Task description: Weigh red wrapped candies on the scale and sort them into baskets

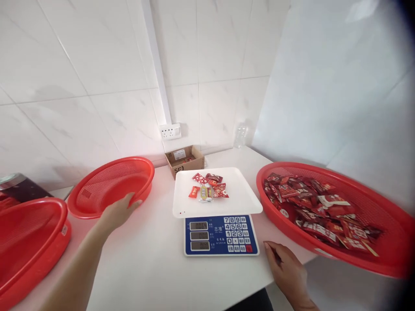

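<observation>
My left hand (120, 211) is at the front rim of a red plastic basket (78, 212). Its fingers reach over the rim and its thumb lies outside, so it appears to grip the edge. My right hand (288, 270) rests at the table edge, just right of the scale's keypad, with curled fingers and no object visible in them. Between the hands stands a digital scale (220, 235) with a blue panel and lit-grey displays. On its white tray (184, 207) lie several small wrapped snacks (212, 188), mostly red, one yellowish.
A large red basket (394, 259) of red snack packets (324, 211) stands at the right, overhanging the table. Another red basket (61, 246) is at the near left, beside a dark cylindrical object (22, 188). Behind the scale sit a cardboard box (186, 164) and a clear plastic bottle (240, 135).
</observation>
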A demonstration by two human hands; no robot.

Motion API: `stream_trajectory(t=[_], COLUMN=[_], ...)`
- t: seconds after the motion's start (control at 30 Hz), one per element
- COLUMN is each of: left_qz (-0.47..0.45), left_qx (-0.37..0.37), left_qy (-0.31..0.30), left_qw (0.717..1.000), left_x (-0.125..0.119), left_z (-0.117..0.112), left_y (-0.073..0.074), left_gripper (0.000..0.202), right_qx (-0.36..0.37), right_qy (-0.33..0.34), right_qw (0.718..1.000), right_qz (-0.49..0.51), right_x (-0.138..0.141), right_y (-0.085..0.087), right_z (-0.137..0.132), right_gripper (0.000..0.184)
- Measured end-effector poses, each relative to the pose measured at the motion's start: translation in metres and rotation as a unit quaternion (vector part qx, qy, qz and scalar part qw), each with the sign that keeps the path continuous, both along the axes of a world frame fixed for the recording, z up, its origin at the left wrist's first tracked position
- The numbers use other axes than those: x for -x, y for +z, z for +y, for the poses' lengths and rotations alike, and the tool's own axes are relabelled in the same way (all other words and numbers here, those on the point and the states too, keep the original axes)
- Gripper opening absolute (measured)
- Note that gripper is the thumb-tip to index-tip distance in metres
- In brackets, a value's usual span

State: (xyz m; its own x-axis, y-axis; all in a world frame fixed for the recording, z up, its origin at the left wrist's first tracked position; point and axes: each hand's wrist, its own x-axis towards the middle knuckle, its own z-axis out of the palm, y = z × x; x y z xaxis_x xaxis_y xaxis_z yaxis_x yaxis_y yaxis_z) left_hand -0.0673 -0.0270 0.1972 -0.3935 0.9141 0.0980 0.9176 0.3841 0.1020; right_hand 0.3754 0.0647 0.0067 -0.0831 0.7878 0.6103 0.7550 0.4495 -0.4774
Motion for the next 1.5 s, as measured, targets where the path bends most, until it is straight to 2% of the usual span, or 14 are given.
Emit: stream_trajectory(t=[0.1,0.17,0.3,0.4,0.47,0.57,0.7,0.83,0.97,1.07,1.2,1.27,1.37,1.5], left_qz=[-0.034,-0.055,-0.091,-0.086,-0.08,-0.091,-0.096,-0.079,-0.053,-0.022,0.047,0.081,0.11,0.12], left_qx=[0.039,0.056,0.084,0.068,0.047,0.043,0.048,0.045,0.034,0.01,-0.026,-0.028,-0.013,0.026], left_qy=[0.003,-0.021,-0.077,-0.101,-0.128,-0.201,-0.278,-0.303,-0.298,-0.264,-0.179,-0.158,-0.21,-0.346], left_qw=[0.999,0.997,0.989,0.989,0.988,0.974,0.955,0.949,0.952,0.964,0.982,0.984,0.971,0.93], left_x=[-0.011,-0.026,-0.055,-0.073,-0.084,-0.101,-0.116,-0.122,-0.12,-0.105,-0.07,-0.059,-0.067,-0.105], left_z=[0.002,0.004,0.01,0.021,0.033,0.057,0.093,0.117,0.123,0.115,0.096,0.088,0.086,0.1], left_y=[-0.009,-0.01,-0.006,-0.001,0.0,0.0,-0.01,-0.02,-0.019,-0.006,0.02,0.025,0.017,-0.008], left_gripper=[0.058,0.058,0.054,0.053,0.052,0.048,0.042,0.033,0.028,0.025,0.022,0.025,0.038,0.06], right_qx=[0.024,0.055,0.121,0.132,0.132,0.153,0.186,0.207,0.218,0.213,0.221,0.232,0.262,0.276], right_qy=[-0.009,-0.029,-0.033,-0.014,-0.003,0.002,0.006,0.011,0.013,0.011,0.014,0.022,0.028,0.014], right_qw=[1.0,0.998,0.989,0.985,0.984,0.976,0.961,0.955,0.955,0.96,0.959,0.955,0.948,0.944], right_qz=[0.008,0.018,0.079,0.111,0.118,0.157,0.203,0.211,0.199,0.182,0.179,0.183,0.181,0.18], right_x=[0.001,0.002,0.005,0.007,0.009,0.011,0.011,0.009,0.008,0.009,0.007,0.006,0.005,0.008], right_y=[0.002,0.005,0.015,0.023,0.026,0.026,0.021,0.015,0.014,0.015,0.011,0.009,0.006,0.008], right_z=[0.0,0.0,-0.001,0.001,0.006,0.015,0.027,0.03,0.027,0.026,0.029,0.031,0.033,0.031], right_gripper=[0.045,0.049,0.049,0.047,0.045,0.042,0.04,0.041,0.041,0.039,0.041,0.042,0.043,0.047])
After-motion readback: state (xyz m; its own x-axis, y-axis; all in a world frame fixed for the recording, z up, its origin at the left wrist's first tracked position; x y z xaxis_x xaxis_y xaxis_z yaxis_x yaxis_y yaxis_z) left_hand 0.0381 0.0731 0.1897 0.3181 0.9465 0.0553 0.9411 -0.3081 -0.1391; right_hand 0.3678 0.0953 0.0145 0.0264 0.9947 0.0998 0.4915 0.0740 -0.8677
